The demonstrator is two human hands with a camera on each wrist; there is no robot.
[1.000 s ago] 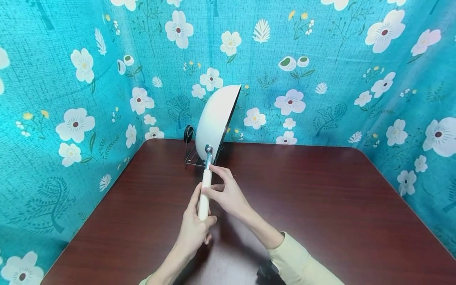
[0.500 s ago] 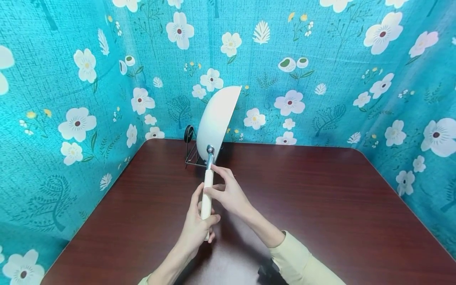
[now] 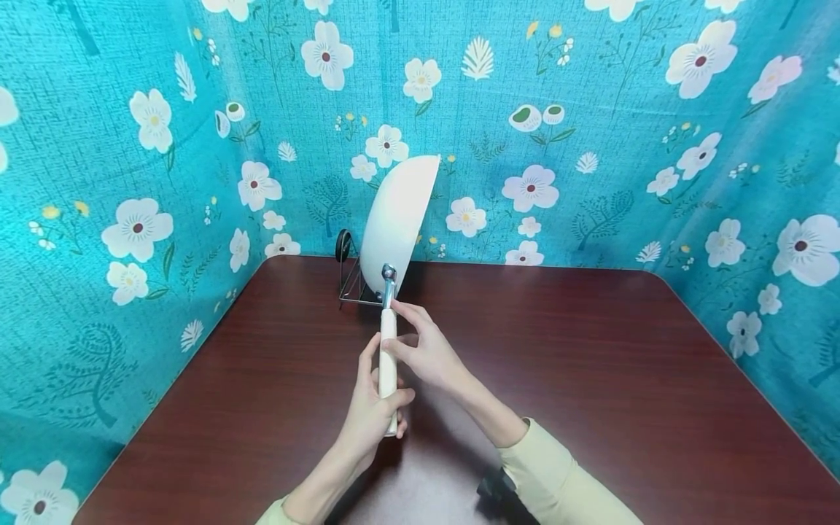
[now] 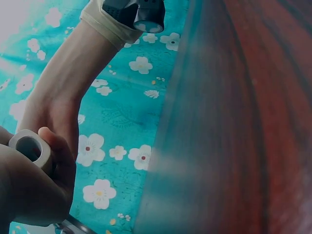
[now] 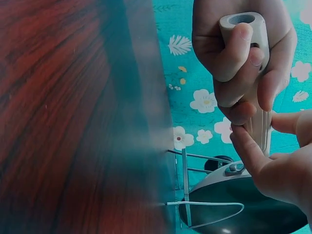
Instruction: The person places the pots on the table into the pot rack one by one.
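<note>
A wok [image 3: 397, 219] with a white outside and dark inside stands on its edge in a black wire rack [image 3: 354, 295], its rim tilted to the right. Its cream handle [image 3: 389, 364] points toward me, joined by a metal neck. My left hand [image 3: 367, 415] grips the lower handle, thumb across the top; in the right wrist view its fingers [image 5: 234, 53] curl round the handle near the hollow end. Further up, my right hand [image 3: 429, 354] pinches the handle with thumb and fingertips, the index finger reaching the metal neck.
A black round disc [image 3: 343, 246] sits at the rack's left side. Dark reddish wood table [image 3: 590, 364] spreads under both arms. Blue flowered cloth [image 3: 492, 175] hangs behind and on both sides. A black wrist camera [image 3: 495, 492] is by my right sleeve.
The wok has turned slightly, so its dark inside edge no longer shows in the head view. The handle's near end and my left hand have shifted to the right. My right hand keeps its pinch.
</note>
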